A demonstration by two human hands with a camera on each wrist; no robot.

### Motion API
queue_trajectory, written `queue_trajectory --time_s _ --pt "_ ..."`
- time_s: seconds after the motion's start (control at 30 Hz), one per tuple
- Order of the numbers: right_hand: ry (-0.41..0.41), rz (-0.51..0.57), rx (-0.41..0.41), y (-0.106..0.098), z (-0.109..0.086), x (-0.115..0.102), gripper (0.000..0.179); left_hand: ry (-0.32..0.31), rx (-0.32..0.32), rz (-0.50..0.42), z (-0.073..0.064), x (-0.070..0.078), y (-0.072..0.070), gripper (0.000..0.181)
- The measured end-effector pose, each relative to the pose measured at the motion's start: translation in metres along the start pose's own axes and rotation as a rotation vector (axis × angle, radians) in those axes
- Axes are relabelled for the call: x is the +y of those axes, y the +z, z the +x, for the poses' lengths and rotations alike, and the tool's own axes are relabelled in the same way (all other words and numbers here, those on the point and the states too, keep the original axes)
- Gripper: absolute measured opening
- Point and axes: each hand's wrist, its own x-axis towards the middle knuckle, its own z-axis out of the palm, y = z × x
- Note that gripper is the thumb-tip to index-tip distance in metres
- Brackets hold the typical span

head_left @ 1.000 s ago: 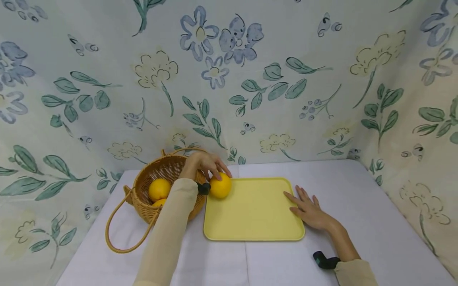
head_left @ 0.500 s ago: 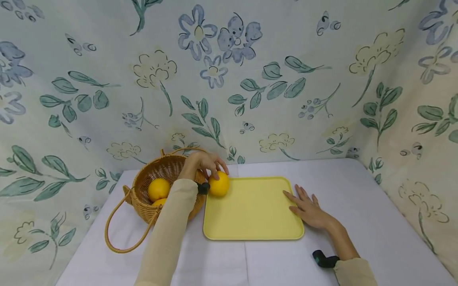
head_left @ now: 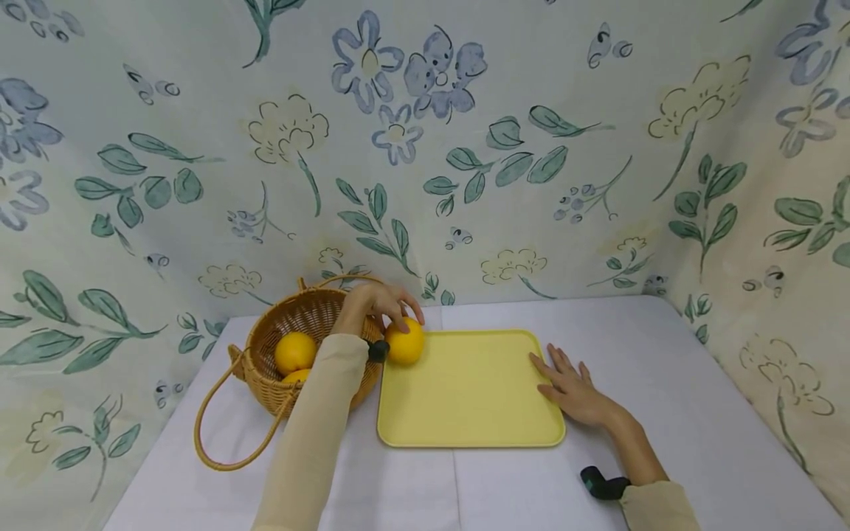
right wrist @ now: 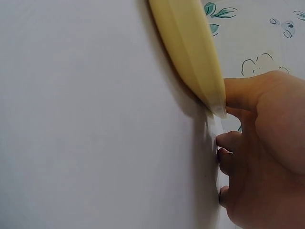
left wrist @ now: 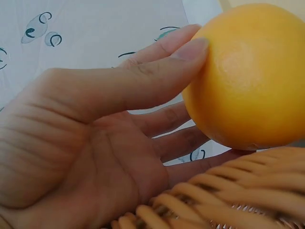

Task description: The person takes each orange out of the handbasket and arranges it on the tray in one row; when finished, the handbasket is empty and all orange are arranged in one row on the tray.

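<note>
My left hand (head_left: 381, 301) reaches over the wicker basket's rim and holds an orange (head_left: 405, 343) at the tray's far left corner. In the left wrist view, the thumb and fingers press round one side of this orange (left wrist: 252, 76), while the palm stays apart from it. The yellow tray (head_left: 468, 398) lies flat on the table. Along its right edge rests my right hand (head_left: 578, 391), fingers spread, a few tips over the rim. Up close in the right wrist view, the thumb is against the tray's outer side (right wrist: 195, 52).
On the left the wicker basket (head_left: 265, 387) stands tilted toward the tray, with more oranges (head_left: 295, 352) inside. Its loop handle (head_left: 202, 435) hangs out onto the white cloth (head_left: 398, 487). A floral curtain (head_left: 465, 243) rises behind the table.
The left hand and its orange have shifted very slightly left, toward the basket. The right hand stays at the tray's edge.
</note>
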Motion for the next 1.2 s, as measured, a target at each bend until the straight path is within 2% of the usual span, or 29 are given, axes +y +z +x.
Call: queue_trajectory --time_s 0.23,1.2 --pt "-0.027 0.000 0.026 0.0007 0.0002 0.0067 0.063 0.011 -0.009 -0.016 0.0015 -0.0002 -0.0019 0.033" --pt "-0.016 0.009 0.006 -0.0036 -0.0013 0.0021 0.063 0.022 -0.003 -0.009 0.0012 -0.0016 -0.0019 0.037"
